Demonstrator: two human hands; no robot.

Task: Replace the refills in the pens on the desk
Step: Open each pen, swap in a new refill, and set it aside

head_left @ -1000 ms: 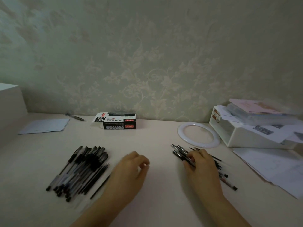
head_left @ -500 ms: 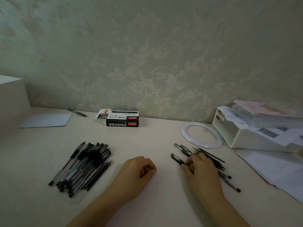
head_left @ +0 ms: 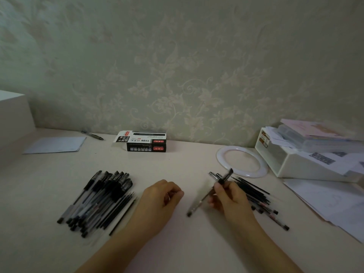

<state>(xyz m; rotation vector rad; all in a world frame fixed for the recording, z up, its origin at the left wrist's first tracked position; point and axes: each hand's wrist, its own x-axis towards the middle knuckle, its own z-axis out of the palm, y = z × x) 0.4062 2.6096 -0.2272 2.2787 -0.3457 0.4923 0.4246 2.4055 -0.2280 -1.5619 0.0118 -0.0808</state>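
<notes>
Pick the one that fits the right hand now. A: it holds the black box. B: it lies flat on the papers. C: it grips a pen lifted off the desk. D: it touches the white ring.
C: the right hand grips a pen that slants up off the desk, its capped end up.

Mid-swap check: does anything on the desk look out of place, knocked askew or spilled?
Nothing spilled or damaged. One stray pen lies alone by the wall, beside the blue paper, away from both pen piles. The pen box has an end flap open. The right hand holds a pen tilted off the desk; the left hand holds nothing.
</notes>
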